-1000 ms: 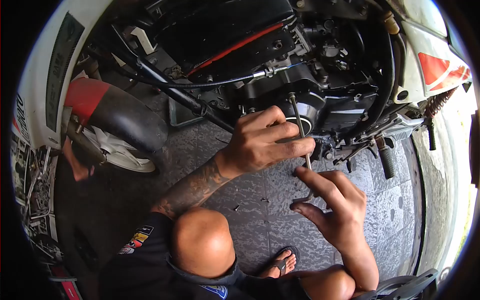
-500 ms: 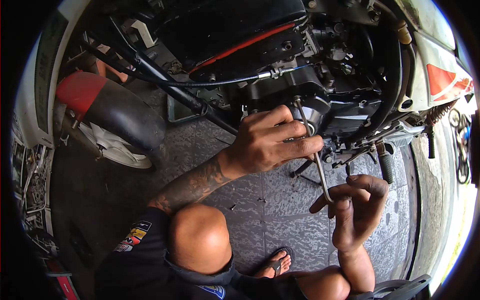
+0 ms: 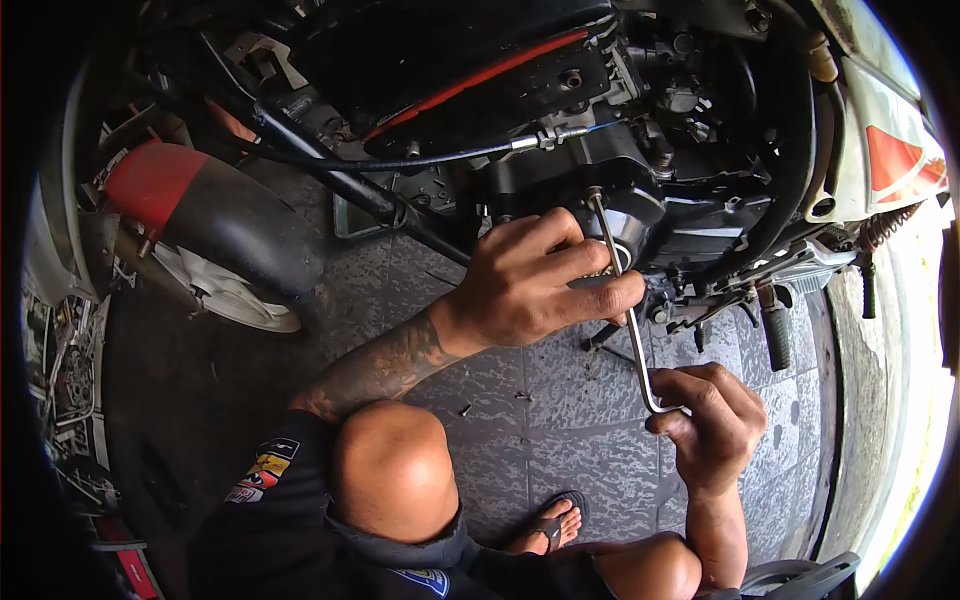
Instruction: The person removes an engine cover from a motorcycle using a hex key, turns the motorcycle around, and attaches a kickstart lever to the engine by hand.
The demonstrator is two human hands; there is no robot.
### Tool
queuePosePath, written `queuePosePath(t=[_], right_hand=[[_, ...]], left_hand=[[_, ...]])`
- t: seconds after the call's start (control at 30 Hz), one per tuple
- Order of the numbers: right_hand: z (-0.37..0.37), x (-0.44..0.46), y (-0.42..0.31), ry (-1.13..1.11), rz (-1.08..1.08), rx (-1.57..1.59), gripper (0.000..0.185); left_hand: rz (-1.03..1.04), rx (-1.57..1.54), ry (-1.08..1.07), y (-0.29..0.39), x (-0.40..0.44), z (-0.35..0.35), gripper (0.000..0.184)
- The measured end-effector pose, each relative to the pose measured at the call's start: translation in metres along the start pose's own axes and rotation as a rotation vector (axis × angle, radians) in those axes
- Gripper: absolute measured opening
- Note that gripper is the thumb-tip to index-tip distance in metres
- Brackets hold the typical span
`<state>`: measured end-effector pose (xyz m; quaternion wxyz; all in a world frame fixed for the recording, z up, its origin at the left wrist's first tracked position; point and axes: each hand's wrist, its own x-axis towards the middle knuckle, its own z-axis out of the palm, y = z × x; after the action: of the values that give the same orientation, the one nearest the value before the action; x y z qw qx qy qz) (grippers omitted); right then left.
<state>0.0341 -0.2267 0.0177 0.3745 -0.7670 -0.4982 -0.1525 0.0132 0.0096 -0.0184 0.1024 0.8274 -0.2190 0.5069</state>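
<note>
A long L-shaped hex key [image 3: 635, 345] runs from a bolt [image 3: 596, 192] on the motorcycle's black engine cover [image 3: 560, 175] down toward me. My left hand [image 3: 540, 275] is closed around its long shaft, partway below the bolt, with the fingers across it. The lower bend lies at my right hand [image 3: 715, 420], whose thumb and fingers pinch the short arm, which points right. The tip seated in the bolt head is too small to make out clearly.
A red and black fender over a white-spoked wheel [image 3: 225, 240] stands at left. A metal tray [image 3: 350, 215] sits behind the frame tube. Small bolts [image 3: 465, 410] lie on the grey tiled floor [image 3: 560, 440]. A footpeg [image 3: 775, 335] juts out at right.
My right hand has gone from loosely spread fingers at the bend to a closed pinch on the short arm. My left hand stays around the shaft. The view has shifted slightly.
</note>
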Motion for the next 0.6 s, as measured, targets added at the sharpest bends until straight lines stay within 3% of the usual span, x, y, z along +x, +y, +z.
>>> queuePosePath(t=[0.2, 0.37, 0.53, 0.6], right_hand=[[0.002, -0.001, 0.004, -0.132, -0.019, -0.102, 0.038], [0.013, -0.005, 0.007, -0.223, 0.03, 0.063, 0.031], [0.022, -0.003, 0.002, -0.281, 0.029, 0.186, 0.027], [0.026, -0.003, 0.002, -0.306, 0.022, 0.234, 0.048]], left_hand=[[0.001, -0.006, 0.027, -0.001, 0.002, 0.002, 0.029], [-0.036, -0.054, 0.003, 0.003, -0.002, 0.001, 0.027], [0.121, -0.021, 0.223, 0.015, -0.031, 0.026, 0.038], [0.116, -0.047, 0.23, 0.014, -0.017, 0.046, 0.04]])
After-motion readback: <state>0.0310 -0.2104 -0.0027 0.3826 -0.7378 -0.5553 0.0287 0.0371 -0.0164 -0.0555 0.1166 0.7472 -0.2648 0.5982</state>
